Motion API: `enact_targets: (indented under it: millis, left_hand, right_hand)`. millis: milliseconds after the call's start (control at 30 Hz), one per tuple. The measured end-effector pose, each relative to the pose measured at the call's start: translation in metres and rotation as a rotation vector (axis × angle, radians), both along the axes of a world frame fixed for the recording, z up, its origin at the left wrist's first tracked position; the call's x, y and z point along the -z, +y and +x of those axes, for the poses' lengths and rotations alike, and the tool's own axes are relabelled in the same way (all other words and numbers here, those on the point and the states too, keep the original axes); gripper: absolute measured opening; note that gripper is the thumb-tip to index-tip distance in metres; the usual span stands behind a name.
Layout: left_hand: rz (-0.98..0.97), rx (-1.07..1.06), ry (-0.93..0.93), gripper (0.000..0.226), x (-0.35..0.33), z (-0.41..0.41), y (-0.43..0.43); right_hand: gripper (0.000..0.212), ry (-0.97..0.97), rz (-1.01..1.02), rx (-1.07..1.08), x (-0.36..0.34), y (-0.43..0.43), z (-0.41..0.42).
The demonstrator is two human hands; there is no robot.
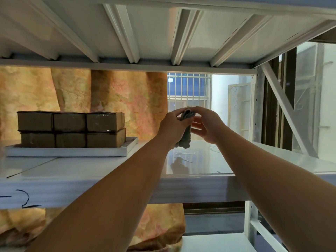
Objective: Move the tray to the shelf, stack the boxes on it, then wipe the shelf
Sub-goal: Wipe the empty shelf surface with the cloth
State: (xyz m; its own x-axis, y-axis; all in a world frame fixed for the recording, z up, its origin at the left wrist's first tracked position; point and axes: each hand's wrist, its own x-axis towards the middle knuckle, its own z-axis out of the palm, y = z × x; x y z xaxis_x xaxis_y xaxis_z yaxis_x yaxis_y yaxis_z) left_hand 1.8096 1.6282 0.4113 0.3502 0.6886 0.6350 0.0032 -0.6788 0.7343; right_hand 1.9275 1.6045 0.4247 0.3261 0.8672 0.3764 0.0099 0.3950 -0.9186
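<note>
White tray [72,151] sat on the shelf [109,171], far left, towards the back. Brown cardboard boxes [71,129] stacked on it in two layers, three faces showing per layer, the top layer glossy with wrap or tape. The stack filled most of the tray; its right rim was bare.

Right of the tray, a grey cloth [185,140] hung bunched above the glossy shelf surface, its lower end near the shelf; contact could not be told. Left hand [171,128] gripped the cloth's upper part, fingers curled round it. Right hand [207,124] pinched the top fold between thumb and fingertips, the other fingers loosely spread. Hands close together, both on the cloth, both forearms reaching up from below.

Dark scribbled marks on the shelf's front edge at left. Ribbed underside of the upper shelf [154,33] overhead. Behind: orange-pink patterned curtain [118,99], barred window [188,91], white diagonal brace [287,110] at right.
</note>
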Motion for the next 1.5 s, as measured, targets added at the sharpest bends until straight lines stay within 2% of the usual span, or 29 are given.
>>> enact_targets:
  millis: [133, 233, 300, 400, 533, 633, 700, 767, 833, 900, 1000, 1100, 1167, 1233, 1300, 1400, 1500]
  left_hand:
    - [-0.039, 0.049, -0.054, 0.045, -0.002, 0.000, -0.003]
    - [-0.127, -0.052, -0.113, 0.040, -0.004, 0.001, 0.000]
    - [-0.188, -0.164, -0.177, 0.035, -0.007, -0.001, 0.005]
    - [-0.247, -0.254, -0.246, 0.036, -0.010, -0.006, 0.008]
    - [-0.311, -0.105, -0.229, 0.036, -0.009, -0.009, 0.006]
    - [-0.309, -0.109, -0.137, 0.038, -0.008, -0.010, 0.005]
    - [-0.254, -0.168, -0.086, 0.036, -0.007, -0.013, 0.006]
    - [-0.124, -0.245, 0.017, 0.032, -0.006, -0.018, 0.004]
    - [0.040, -0.347, 0.155, 0.031, -0.002, -0.024, 0.002]
    - [0.122, -0.393, 0.268, 0.030, 0.000, -0.035, 0.000]
    - [0.098, -0.359, 0.355, 0.025, -0.001, -0.059, -0.002]
    - [-0.066, -0.238, 0.350, 0.017, -0.004, -0.087, -0.009]
    - [-0.149, -0.197, 0.483, 0.013, -0.002, -0.099, -0.012]
    - [-0.139, -0.238, 0.662, 0.013, 0.006, -0.102, -0.011]
    - [-0.062, -0.337, 0.734, 0.020, 0.018, -0.100, -0.008]
    - [0.136, -0.499, 0.729, 0.035, 0.027, -0.098, -0.009]
    - [0.225, -0.465, 0.670, 0.028, 0.028, -0.098, -0.016]
  right_hand:
    - [0.019, 0.014, 0.063, -0.052, 0.004, -0.006, 0.008]
    - [0.015, -0.023, 0.071, -0.050, 0.004, -0.009, 0.006]
    - [0.014, -0.073, 0.091, 0.021, 0.002, -0.011, 0.001]
    - [0.025, -0.097, 0.106, 0.187, -0.003, -0.014, 0.008]
    - [0.038, 0.000, 0.068, 0.246, -0.002, -0.026, 0.036]
    - [0.037, -0.015, -0.074, 0.317, 0.009, -0.036, 0.057]
    - [0.027, -0.127, -0.219, 0.355, 0.016, -0.045, 0.070]
    - [0.018, -0.323, -0.303, 0.450, 0.019, -0.051, 0.079]
    - [0.018, -0.538, -0.295, 0.541, 0.019, -0.054, 0.084]
    - [0.018, -0.721, -0.271, 0.567, 0.016, -0.058, 0.080]
    - [0.019, -0.857, -0.292, 0.444, 0.008, -0.067, 0.073]
    - [0.020, -0.909, -0.309, 0.243, 0.001, -0.076, 0.066]
    - [0.022, -0.941, -0.353, 0.150, 0.003, -0.076, 0.064]
    - [0.026, -1.020, -0.460, 0.156, 0.009, -0.071, 0.060]
    - [0.029, -1.113, -0.517, 0.220, 0.018, -0.061, 0.054]
    - [0.029, -1.263, -0.355, 0.308, 0.024, -0.052, 0.036]
    - [0.032, -1.339, -0.188, 0.144, 0.025, -0.056, 0.004]
